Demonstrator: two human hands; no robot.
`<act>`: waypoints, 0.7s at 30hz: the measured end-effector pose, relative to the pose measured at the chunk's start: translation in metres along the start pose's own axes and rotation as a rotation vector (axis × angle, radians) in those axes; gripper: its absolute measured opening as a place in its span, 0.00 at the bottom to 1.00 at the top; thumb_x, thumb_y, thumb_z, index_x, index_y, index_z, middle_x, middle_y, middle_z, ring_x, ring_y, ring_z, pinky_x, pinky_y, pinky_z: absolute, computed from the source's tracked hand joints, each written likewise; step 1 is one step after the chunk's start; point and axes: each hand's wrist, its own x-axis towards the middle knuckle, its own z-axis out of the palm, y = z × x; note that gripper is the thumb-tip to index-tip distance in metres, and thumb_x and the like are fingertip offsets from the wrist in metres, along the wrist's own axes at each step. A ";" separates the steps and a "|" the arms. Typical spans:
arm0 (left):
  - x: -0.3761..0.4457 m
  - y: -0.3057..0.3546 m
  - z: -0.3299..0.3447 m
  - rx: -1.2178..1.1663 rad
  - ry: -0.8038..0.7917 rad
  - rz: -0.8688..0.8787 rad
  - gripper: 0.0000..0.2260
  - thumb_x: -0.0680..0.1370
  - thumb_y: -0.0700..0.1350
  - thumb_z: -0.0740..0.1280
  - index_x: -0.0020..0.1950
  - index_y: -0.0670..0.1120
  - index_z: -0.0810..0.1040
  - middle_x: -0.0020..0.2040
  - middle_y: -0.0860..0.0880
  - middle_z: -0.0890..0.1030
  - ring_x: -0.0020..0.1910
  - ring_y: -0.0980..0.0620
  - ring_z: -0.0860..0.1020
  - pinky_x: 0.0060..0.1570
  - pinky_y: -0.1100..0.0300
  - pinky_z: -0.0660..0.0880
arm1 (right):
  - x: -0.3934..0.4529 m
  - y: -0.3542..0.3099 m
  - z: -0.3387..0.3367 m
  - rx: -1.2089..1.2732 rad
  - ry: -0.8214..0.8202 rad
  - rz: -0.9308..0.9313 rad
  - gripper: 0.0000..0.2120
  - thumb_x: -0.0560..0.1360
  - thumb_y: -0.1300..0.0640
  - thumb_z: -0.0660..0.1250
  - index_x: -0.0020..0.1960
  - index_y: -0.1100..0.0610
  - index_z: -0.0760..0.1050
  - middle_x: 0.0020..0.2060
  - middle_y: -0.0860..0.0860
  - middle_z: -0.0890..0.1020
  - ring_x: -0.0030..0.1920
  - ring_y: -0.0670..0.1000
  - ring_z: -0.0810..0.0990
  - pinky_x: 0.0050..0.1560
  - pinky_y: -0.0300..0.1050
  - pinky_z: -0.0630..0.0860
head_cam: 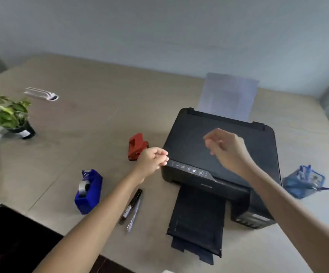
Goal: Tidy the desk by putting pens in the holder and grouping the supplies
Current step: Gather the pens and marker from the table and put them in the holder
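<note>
I see a black marker (131, 206) and a clear pen (133, 214) lying flat, side by side and touching, near the front edge. The blue mesh holder (303, 182) stands far to my right with blue pens (305, 171) in it. The blue tape dispenser (88, 191) sits left of the marker. The red hole punch (137, 146) sits farther back.

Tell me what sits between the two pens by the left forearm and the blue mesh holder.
The black printer and its extended tray lie between the pens and the holder. The pens must be lifted over or carried around the front.
</note>
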 end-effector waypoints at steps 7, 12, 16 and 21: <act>0.002 -0.145 -0.089 0.411 0.228 -0.354 0.09 0.77 0.42 0.65 0.54 0.38 0.77 0.50 0.41 0.82 0.50 0.42 0.80 0.51 0.51 0.77 | -0.008 -0.032 0.136 -0.024 -0.336 0.006 0.06 0.75 0.57 0.64 0.49 0.56 0.78 0.42 0.52 0.85 0.38 0.50 0.82 0.35 0.33 0.73; -0.004 -0.185 -0.090 0.769 0.143 -0.321 0.13 0.77 0.42 0.60 0.59 0.38 0.74 0.58 0.38 0.77 0.57 0.39 0.76 0.53 0.49 0.75 | -0.024 -0.013 0.210 -0.130 -0.530 0.149 0.08 0.74 0.60 0.62 0.49 0.60 0.79 0.41 0.54 0.82 0.40 0.51 0.78 0.40 0.40 0.73; 0.006 -0.191 -0.091 0.934 0.097 -0.349 0.14 0.80 0.39 0.54 0.63 0.38 0.71 0.63 0.38 0.75 0.61 0.39 0.75 0.58 0.50 0.73 | -0.034 0.005 0.252 -0.191 -0.590 0.304 0.09 0.70 0.64 0.60 0.40 0.66 0.77 0.35 0.60 0.81 0.35 0.50 0.74 0.37 0.45 0.73; 0.002 -0.198 -0.088 0.762 0.072 -0.370 0.13 0.81 0.35 0.53 0.62 0.37 0.72 0.56 0.38 0.79 0.53 0.40 0.80 0.49 0.51 0.78 | -0.035 0.014 0.294 -0.251 -0.589 0.438 0.15 0.73 0.59 0.63 0.28 0.57 0.65 0.33 0.56 0.73 0.31 0.53 0.69 0.33 0.42 0.67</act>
